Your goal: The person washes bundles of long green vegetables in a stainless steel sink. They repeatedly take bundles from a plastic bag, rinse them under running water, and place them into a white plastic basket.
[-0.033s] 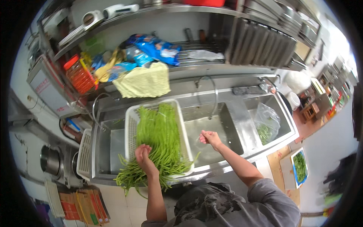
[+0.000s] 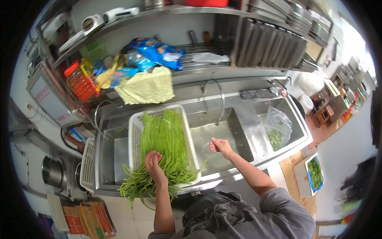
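A thick bundle of long green beans (image 2: 172, 137) lies in a white plastic basket (image 2: 193, 155) set across the sink's left side. The near ends of the beans spread loosely over the basket's front edge. My left hand (image 2: 154, 164) is over these ends, its fingers curled together; whatever they hold, if anything, is hidden. Above the middle sink basin (image 2: 238, 131), which holds shallow water, my right hand (image 2: 221, 146) is closed, thumb against fingers. A tiny pale speck shows by its fingertips, too small to name.
A clear plastic bag (image 2: 278, 125) with greens sits in the right basin. Curved taps (image 2: 221, 99) rise behind the basins. A yellow cloth (image 2: 147, 85) hangs off the shelf. On the right stands a white box (image 2: 303, 181) of leafy greens; flattened cardboard (image 2: 89, 217) leans at lower left.
The whole scene sits slightly further left in the picture, as my head has turned a little. Both hands keep the same pose, and the beans look unchanged.
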{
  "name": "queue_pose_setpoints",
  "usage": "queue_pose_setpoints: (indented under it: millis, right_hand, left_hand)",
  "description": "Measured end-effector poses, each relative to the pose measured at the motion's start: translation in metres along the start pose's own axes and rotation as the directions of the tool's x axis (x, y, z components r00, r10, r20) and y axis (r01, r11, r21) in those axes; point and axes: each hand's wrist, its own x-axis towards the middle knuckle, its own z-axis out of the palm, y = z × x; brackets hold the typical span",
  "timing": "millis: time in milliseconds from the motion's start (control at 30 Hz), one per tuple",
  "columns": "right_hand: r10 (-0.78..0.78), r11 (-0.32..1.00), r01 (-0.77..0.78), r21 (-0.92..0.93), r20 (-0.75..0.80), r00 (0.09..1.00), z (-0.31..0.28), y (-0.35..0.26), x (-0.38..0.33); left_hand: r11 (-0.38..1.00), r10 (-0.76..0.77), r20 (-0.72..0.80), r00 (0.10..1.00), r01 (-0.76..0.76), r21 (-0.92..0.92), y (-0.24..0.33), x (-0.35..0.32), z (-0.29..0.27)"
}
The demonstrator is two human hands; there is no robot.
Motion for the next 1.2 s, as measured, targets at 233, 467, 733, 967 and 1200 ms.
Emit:
queue_pose_setpoints:
  millis: [233, 467, 733, 967, 1200]
  right_hand:
    - [0.051, 0.984, -0.041, 0.173, -0.055, 0.997, -0.109, 0.051, -0.053]
    - [-0.095, 0.985, 0.104, -0.140, 0.067, 0.993, -0.203, 0.073, -0.140]
    - [-0.072, 0.995, 0.052, -0.083, -0.260, 0.963, -0.400, 0.119, -0.230]
    - [-0.339, 0.886, 0.037, -0.463, -0.589, 0.733, -0.397, 0.139, -0.273]
    - [-0.078, 0.995, 0.016, -0.096, -0.692, 0.718, -0.417, 0.193, -0.279]
  left_hand:
    - [0.982, -0.182, 0.304, 0.935, 0.161, 0.095, -0.044, -0.067, 0.086]
    - [0.937, -0.345, 0.447, 0.825, 0.281, 0.207, -0.080, -0.156, 0.149]
    - [0.845, -0.534, 0.449, 0.716, 0.455, 0.279, -0.139, -0.227, 0.188]
    - [0.724, -0.686, 0.431, 0.586, 0.489, 0.487, -0.208, -0.263, 0.206]
    - [0.633, -0.774, 0.442, 0.453, 0.568, 0.526, -0.255, -0.276, 0.257]
